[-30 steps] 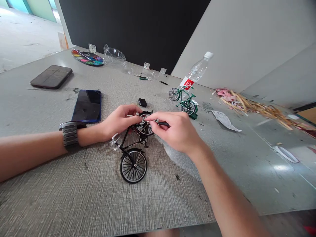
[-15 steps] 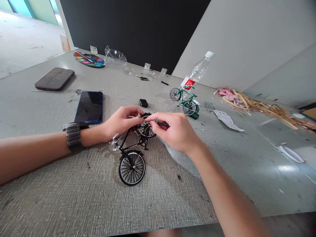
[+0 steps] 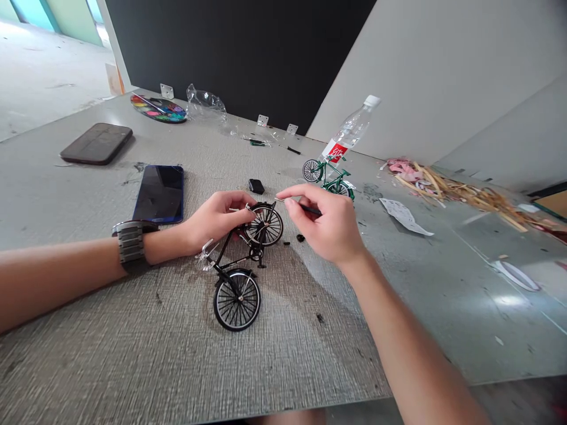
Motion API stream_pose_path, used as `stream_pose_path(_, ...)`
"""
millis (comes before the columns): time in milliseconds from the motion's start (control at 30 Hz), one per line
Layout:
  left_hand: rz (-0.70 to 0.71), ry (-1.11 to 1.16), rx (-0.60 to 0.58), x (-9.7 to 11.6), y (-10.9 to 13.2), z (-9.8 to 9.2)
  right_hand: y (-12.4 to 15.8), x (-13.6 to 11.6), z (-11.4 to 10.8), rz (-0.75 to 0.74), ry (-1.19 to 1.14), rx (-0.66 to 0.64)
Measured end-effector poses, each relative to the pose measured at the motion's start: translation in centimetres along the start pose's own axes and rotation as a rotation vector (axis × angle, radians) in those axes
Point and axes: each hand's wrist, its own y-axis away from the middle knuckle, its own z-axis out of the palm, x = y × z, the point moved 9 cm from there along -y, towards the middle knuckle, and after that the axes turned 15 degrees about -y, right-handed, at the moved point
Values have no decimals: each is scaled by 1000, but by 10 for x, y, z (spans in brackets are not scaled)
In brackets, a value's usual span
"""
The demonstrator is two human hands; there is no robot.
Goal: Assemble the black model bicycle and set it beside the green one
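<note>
A black model bicycle (image 3: 237, 300) lies on the textured table, its front wheel toward me and its handlebar to the left. My left hand (image 3: 221, 213) grips it near the rear wheel, thumb and fingers closed on the frame there. In my right hand (image 3: 325, 221) is a small screwdriver (image 3: 309, 209), pinched between thumb and index finger. Its thin metal tip points left, just right of the rear wheel's top and apparently apart from it. Two tiny black parts (image 3: 300, 238) rest on the table between the rear wheel and my right hand.
Beyond my hands sits a small black box-like piece (image 3: 256, 186). A green model bicycle (image 3: 330, 172) stands by a plastic bottle (image 3: 354, 127). To the left are a phone (image 3: 159, 193) and a dark case (image 3: 97, 143); a paint palette (image 3: 158, 108) lies behind. A paper sheet (image 3: 404, 216) and wood strips (image 3: 465, 192) lie right.
My right hand has drawn back to the right, taking the screwdriver away from the rear wheel and uncovering the tiny black parts. My left hand keeps its hold on the black bicycle.
</note>
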Motion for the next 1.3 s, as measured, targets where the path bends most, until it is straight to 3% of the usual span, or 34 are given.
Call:
stream_pose_path(67,5,-5,-1,0,-1,0,0,3,2,50,-117,-41)
stream_pose_path(233,6,-2,-4,0,-1,0,4,4,13,212,-395,-291)
stream_pose_path(467,-16,25,35,-3,0,-3,22,10,25,366,-184,-660)
stream_pose_path(600,-5,67,65,-5,-1,-5,33,18,35,417,-80,-791)
stream_pose_path(800,-23,77,80,-5,1,-7,37,28,37,458,-1,-806)
stream_pose_path(1300,-38,41,100,-4,1,-9,38,24,49,446,-60,-849)
